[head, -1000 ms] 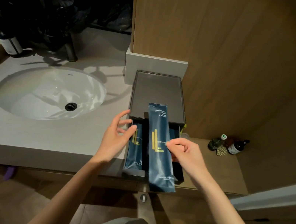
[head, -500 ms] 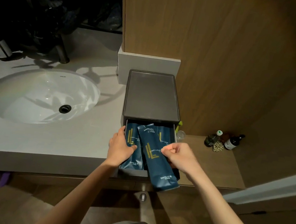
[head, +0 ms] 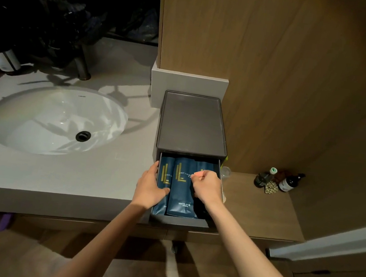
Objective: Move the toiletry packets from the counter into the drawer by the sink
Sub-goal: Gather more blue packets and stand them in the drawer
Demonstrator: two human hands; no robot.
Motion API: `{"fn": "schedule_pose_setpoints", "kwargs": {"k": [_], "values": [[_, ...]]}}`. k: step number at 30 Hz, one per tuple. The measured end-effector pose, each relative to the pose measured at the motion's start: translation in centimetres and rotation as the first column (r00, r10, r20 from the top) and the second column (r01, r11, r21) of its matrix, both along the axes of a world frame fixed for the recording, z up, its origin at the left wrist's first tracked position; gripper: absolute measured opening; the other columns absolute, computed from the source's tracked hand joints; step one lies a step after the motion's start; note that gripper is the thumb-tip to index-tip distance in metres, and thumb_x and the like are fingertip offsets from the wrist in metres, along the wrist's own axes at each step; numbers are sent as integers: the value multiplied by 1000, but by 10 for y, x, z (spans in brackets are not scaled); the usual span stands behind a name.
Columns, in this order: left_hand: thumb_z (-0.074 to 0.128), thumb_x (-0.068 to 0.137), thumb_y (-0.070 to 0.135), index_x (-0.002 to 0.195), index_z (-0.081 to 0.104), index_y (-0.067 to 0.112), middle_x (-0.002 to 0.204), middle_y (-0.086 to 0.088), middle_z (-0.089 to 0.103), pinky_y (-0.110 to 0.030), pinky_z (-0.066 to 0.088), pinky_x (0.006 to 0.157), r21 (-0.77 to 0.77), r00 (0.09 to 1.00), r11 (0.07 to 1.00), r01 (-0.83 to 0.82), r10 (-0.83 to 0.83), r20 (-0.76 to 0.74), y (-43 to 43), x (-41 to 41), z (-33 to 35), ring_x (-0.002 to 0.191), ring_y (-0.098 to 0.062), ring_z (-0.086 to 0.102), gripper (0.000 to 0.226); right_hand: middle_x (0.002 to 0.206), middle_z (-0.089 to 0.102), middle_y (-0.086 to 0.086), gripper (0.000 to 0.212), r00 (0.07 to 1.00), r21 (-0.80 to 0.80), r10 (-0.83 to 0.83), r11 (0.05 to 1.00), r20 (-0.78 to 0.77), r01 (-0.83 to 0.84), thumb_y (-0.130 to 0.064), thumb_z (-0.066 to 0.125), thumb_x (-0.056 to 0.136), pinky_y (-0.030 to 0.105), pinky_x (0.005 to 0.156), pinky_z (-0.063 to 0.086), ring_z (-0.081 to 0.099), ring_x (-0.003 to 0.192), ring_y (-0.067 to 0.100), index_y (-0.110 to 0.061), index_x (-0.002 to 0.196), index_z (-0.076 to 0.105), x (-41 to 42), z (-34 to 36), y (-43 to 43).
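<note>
A small dark drawer unit [head: 193, 125] stands on the counter [head: 51, 177] right of the sink [head: 55, 118]. Its drawer [head: 178, 221] is pulled out. Dark blue toiletry packets with gold marks lie lengthwise in it: a left packet [head: 165, 171], a middle packet [head: 179, 197] and a third packet [head: 207, 166] partly hidden at the right. My left hand [head: 149, 188] rests at the drawer's left wall, its thumb on the left packet. My right hand [head: 207, 187] lies over the middle and right packets, fingers curled and pinching the middle packet's right edge.
A lower wooden shelf right of the drawer holds two small bottles [head: 264, 177] [head: 290, 182]. A tap [head: 82, 69] and a black plastic bag [head: 53, 10] stand behind the sink. A wooden wall panel rises behind the drawer unit. A white door edge [head: 340, 242] juts in at the right.
The packet in my right hand came down from standing tilted above the drawer to lying flat inside it. My left hand slid down along the left packet.
</note>
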State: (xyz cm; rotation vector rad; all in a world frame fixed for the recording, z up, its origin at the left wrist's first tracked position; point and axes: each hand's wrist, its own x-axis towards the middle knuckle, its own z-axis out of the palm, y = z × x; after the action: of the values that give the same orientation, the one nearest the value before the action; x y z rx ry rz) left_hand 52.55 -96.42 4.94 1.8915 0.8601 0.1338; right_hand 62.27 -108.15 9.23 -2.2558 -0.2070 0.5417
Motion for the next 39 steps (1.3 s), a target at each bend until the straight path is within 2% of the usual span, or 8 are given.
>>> {"fn": "schedule_pose_setpoints", "kwargs": {"k": [6, 9, 13, 18, 21, 25, 30, 39], "values": [[72, 76, -3, 137, 41, 17, 116, 3, 58, -28, 51, 86, -34, 997, 999, 37, -35, 62, -2, -6, 10, 100, -13, 58, 71, 95, 72, 9, 11, 996, -34, 34, 999, 88, -31, -20, 61, 91, 39, 85, 56, 67, 91, 25, -15, 82, 64, -4, -10, 5], [70, 77, -5, 139, 39, 16, 112, 7, 54, -27, 50, 84, -41, 996, 998, 54, -51, 71, -2, -8, 12, 99, -11, 56, 72, 91, 72, 7, 11, 982, -44, 87, 996, 168, -81, -20, 61, 91, 34, 82, 56, 68, 88, 22, -11, 87, 67, -5, -12, 4], [70, 75, -6, 140, 38, 17, 124, -1, 56, -31, 54, 86, -52, 996, 997, 65, -61, 72, -1, -10, 13, 105, -17, 58, 76, 91, 72, 6, 12, 956, -84, 164, 985, 244, -148, -22, 62, 91, 36, 80, 59, 70, 80, 19, -12, 97, 67, -5, -15, 1], [72, 72, -5, 142, 36, 15, 130, -4, 56, -41, 55, 90, -81, 997, 995, 51, -46, 64, 0, -10, 10, 109, -21, 60, 81, 130, 56, 2, 44, 789, -239, 468, 883, 398, -403, -26, 61, 91, 32, 99, 47, 56, 116, 19, -18, 134, 51, -1, -5, -11], [74, 68, -1, 144, 34, 17, 132, -4, 55, -45, 53, 92, -81, 997, 995, 58, -54, 55, 1, -10, 7, 114, -23, 59, 88, 157, 26, -3, 71, 658, -288, 695, 719, 291, -632, -45, 62, 87, 39, 115, 28, 23, 144, 18, -28, 149, 30, -7, 3, -17], [75, 67, -4, 144, 33, 17, 132, -5, 53, -46, 55, 89, -96, 997, 993, 61, -55, 62, 2, -10, 7, 114, -23, 58, 90, 161, -14, -4, 103, 515, -414, 851, 506, 100, -756, -58, 65, 78, 44, 120, 7, -13, 148, 21, -32, 153, -1, -5, -6, -14], [75, 67, -7, 137, 40, 17, 115, 3, 58, -45, 55, 90, -92, 995, 993, 68, -60, 82, 1, -10, 9, 108, -23, 62, 82, 158, -25, -1, 115, 466, -488, 882, 440, 74, -754, -60, 67, 74, 44, 121, -3, -19, 147, 20, -25, 152, -10, 3, -13, -10], [75, 61, -4, 137, 42, 19, 117, 1, 61, -45, 53, 91, -70, 996, 996, 62, -57, 66, 0, -9, 12, 104, -21, 63, 86, 158, -24, -1, 125, 415, -509, 910, 365, 18, -779, -55, 75, 69, 39, 120, -3, -20, 146, 17, -19, 152, -12, 13, -8, -5]]}}
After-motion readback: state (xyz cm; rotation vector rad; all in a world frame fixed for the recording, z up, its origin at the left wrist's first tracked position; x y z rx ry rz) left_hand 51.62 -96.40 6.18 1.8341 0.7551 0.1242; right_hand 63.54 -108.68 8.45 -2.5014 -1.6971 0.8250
